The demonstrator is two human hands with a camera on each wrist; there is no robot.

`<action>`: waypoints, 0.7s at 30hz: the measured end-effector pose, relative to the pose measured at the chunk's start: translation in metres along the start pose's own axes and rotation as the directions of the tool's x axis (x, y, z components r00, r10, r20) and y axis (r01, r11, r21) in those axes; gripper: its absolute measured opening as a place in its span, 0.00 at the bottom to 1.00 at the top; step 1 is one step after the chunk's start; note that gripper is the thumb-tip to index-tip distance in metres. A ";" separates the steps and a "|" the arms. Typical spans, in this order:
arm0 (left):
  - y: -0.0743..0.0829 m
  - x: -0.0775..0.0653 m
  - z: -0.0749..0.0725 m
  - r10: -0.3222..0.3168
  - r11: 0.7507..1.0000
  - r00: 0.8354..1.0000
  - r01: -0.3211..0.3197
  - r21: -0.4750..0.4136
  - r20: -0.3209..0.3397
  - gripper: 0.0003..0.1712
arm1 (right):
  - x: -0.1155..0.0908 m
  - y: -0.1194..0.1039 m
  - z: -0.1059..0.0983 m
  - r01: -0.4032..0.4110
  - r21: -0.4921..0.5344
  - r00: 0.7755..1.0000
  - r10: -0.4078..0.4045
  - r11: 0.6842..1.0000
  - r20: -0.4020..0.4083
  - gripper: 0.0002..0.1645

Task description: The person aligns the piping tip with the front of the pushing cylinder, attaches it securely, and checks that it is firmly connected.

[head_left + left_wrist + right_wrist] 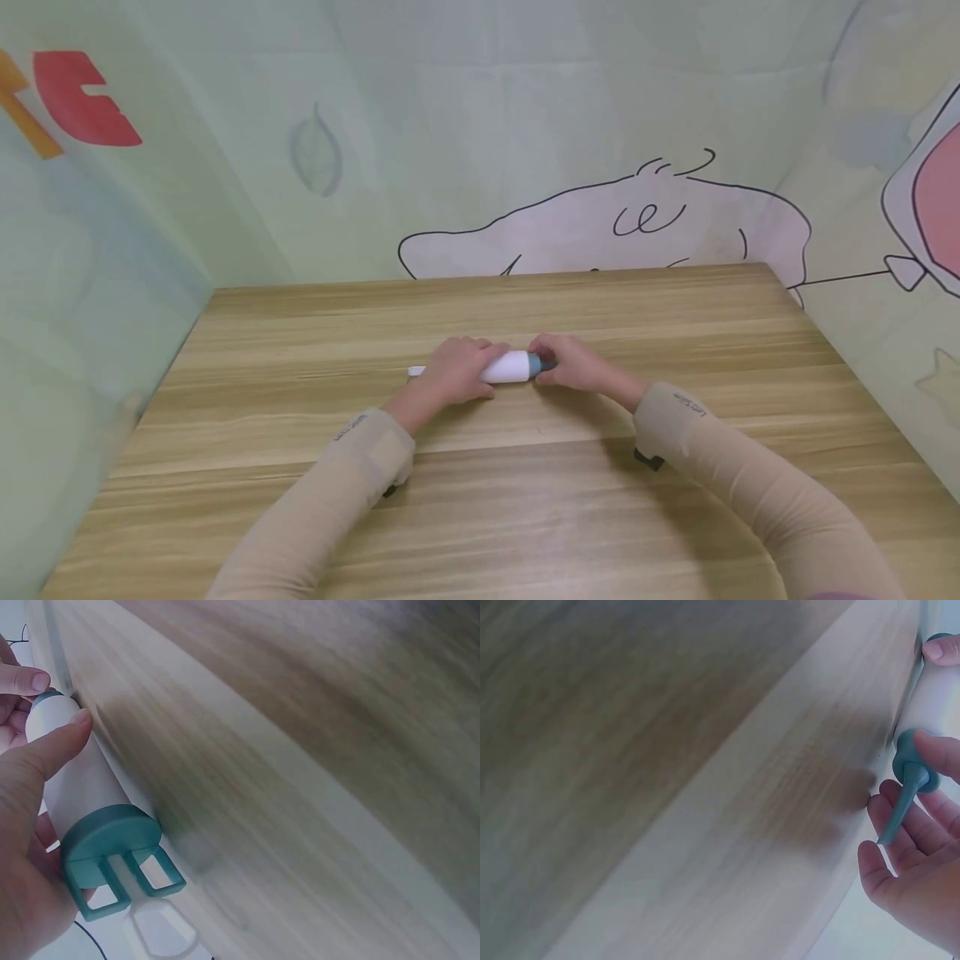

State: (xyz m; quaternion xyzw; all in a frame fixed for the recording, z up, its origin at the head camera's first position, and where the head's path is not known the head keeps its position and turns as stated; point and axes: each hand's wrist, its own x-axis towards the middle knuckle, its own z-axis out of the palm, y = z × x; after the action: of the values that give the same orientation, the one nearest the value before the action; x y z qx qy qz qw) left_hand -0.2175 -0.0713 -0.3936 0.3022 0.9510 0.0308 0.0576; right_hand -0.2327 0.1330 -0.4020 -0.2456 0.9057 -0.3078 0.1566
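A large white plastic syringe (513, 367) with teal ends lies level at the table's middle. My left hand (457, 372) grips its barrel from above, thumb along the near side. In the left wrist view, a teal end piece (112, 831) with two square finger loops shows, and a white plunger handle (139, 934) sticks out of it. At the other end, my right hand (573, 364) pinches the teal collar (906, 754) between thumb and fingers. The thin teal nozzle (900, 810) points toward the right palm.
The wood-grain table (480, 517) spreads around both arms. Behind and beside it hangs a pale green cloth backdrop (360, 150) with cartoon drawings, close to the table's far edge.
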 end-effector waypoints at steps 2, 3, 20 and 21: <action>0.001 0.000 -0.001 -0.008 1.000 1.000 0.008 -0.005 0.009 0.38 | 0.001 0.001 0.000 0.004 -0.001 1.000 -0.004 1.000 -0.003 0.24; 0.001 0.000 -0.001 -0.012 1.000 1.000 0.012 -0.004 0.015 0.38 | 0.001 0.001 0.000 0.006 -0.003 1.000 -0.006 1.000 -0.004 0.24; -0.026 -0.032 -0.019 0.001 0.995 0.992 -0.014 -0.102 -0.124 0.37 | -0.018 0.011 -0.030 0.012 0.090 0.999 -0.009 0.996 -0.042 0.27; -0.031 -0.036 -0.022 -0.019 0.992 0.992 0.003 -0.124 -0.125 0.36 | -0.021 0.012 -0.035 0.003 0.093 0.999 0.002 0.996 -0.050 0.26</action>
State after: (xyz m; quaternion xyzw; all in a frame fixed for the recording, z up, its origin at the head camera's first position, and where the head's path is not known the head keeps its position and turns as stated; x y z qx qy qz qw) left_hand -0.2089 -0.1182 -0.3714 0.2904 0.9506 0.1082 0.0164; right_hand -0.2349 0.1694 -0.3806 -0.2306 0.8940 -0.3557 0.1449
